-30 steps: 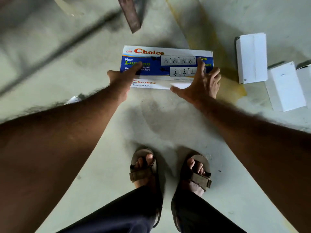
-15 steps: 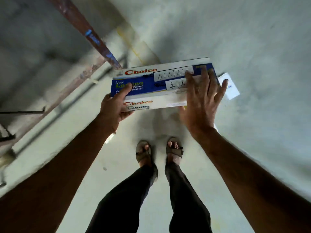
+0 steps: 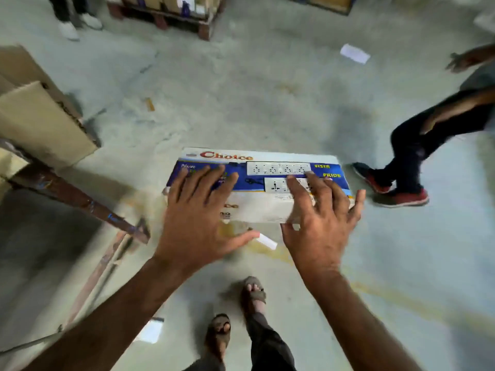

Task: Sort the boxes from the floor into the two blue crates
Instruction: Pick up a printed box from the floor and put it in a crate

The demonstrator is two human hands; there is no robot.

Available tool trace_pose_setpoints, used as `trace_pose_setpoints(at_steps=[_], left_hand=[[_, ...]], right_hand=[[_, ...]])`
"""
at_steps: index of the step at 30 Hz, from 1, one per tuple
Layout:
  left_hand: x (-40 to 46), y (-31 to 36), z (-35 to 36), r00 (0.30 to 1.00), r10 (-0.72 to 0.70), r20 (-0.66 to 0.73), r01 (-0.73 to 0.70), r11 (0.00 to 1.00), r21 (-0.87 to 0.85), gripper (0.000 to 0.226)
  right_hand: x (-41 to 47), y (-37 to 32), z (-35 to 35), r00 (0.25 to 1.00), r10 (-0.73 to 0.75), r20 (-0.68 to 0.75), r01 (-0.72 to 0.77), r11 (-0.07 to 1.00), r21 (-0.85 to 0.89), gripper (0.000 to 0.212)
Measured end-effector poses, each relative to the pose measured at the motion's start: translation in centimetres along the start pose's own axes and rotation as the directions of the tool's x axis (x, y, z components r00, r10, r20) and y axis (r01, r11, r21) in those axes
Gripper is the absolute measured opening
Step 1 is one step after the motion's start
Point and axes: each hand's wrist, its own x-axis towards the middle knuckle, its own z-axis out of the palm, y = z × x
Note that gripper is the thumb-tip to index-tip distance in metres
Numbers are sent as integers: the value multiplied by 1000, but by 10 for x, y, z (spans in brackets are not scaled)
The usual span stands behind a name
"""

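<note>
cardboard carton [image 3: 40, 121]: far left, tan, open flap up, standing on the floor beside a rusty metal bar [image 3: 77, 202] that runs diagonally down toward centre. I can't read any marking on it.
white slip [image 3: 151, 330]: lying flat on the floor low left, near my left forearm.
left hand [image 3: 198, 218]: fingers straight and fanned out across the top of the left half of the box, thumb spread out low toward the right, under the box's near edge. I see no curl round the box.
Choice box [image 3: 267, 159]: long white-and-blue power-socket carton, red "Choice" lettering on top, held flat in the air in front of me above the floor, between both hands. No blue crate in view.
sandalled feet [image 3: 253, 293]: mine, below the box, one ahead of the other on grey concrete floor [image 3: 241, 89] with a faded yellow line.
right hand [image 3: 321, 223]: fingers straight and spread over the right half of the box top, little finger out past the right end, thumb at the near side face. Flat press, no pinch that I can see.
pallet [image 3: 166, 12]: top, wood, stacked goods on it, blurred.
paper scrap [image 3: 355, 53]: white, on the floor upper right.
other person [image 3: 417, 145]: right edge, dark trousers, red shoes, mid-stride, well apart from the box.
</note>
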Motion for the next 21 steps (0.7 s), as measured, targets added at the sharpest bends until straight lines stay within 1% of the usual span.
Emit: trace_pose_setpoints(at_steps=[1, 3, 5, 6, 9, 12, 18, 21], left_hand=[[5, 20, -13, 997, 70, 18, -70, 998, -2, 95], [9, 34, -17, 997, 78, 25, -78, 997, 7, 91], [24, 67, -32, 985, 172, -29, -173, 984, -50, 90], [34, 94, -40, 966, 251, -64, -256, 963, -87, 90], [53, 174, -57, 890, 436, -130, -453, 875, -169, 90], [59, 249, -62, 810, 559, -179, -587, 769, -252, 88], [44, 408, -55, 658, 705, -264, -745, 562, -358, 91], [26, 492, -48, 591, 753, -289, -789, 465, -401, 91]], right_hand=[[-2, 10, -31, 998, 38, -49, -39, 999, -27, 72], [-11, 21, -48, 997, 40, -70, -42, 998, -36, 67], [-20, 43, -97, 988, 114, -109, -123, 989, -80, 67], [-27, 59, -126, 978, 150, -143, -167, 980, -111, 67], [-51, 109, -200, 945, 258, -200, -296, 936, -191, 68], [-83, 150, -261, 902, 361, -236, -417, 871, -260, 72], [-169, 230, -358, 821, 471, -323, -564, 759, -326, 76], [-216, 274, -400, 780, 514, -357, -622, 694, -362, 79]])
